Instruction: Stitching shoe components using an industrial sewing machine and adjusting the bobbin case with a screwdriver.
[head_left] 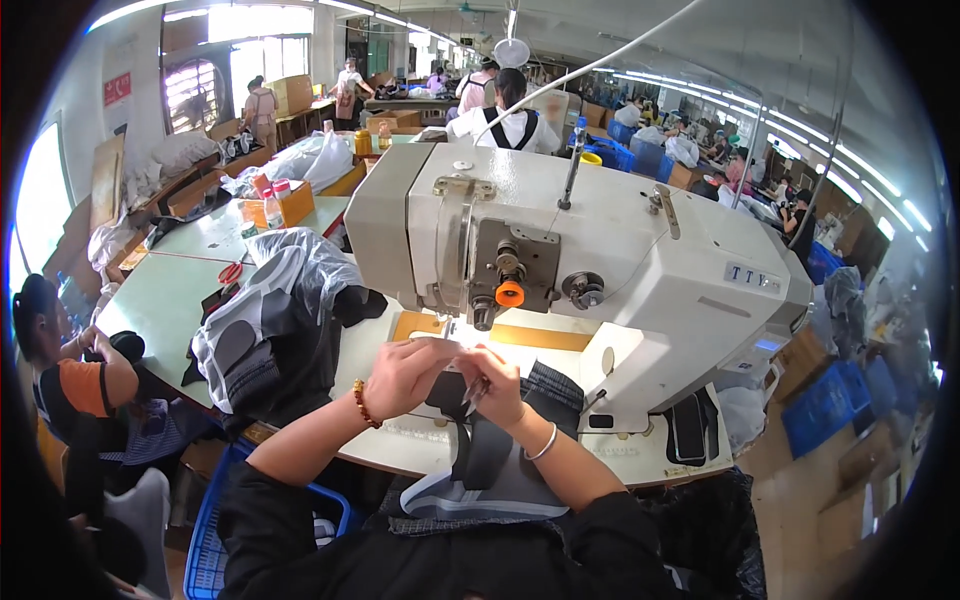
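Both hands meet just below the needle area of a large white industrial sewing machine. My left hand is closed in a pinch at the fingertips; what it pinches is too small to make out. Against it, my right hand is closed around a small pointed metal tool that looks like thread snips, its tips pointing down. Grey and black fabric shoe uppers lie beneath my hands, from the machine bed over the table's front edge to my lap. The needle itself is hidden behind my fingers.
Left of the machine lies a heap of grey and black fabric pieces, with red-handled scissors behind it. Small bottles stand farther back. A blue basket sits below left. A co-worker sits at the left; black pieces lie right.
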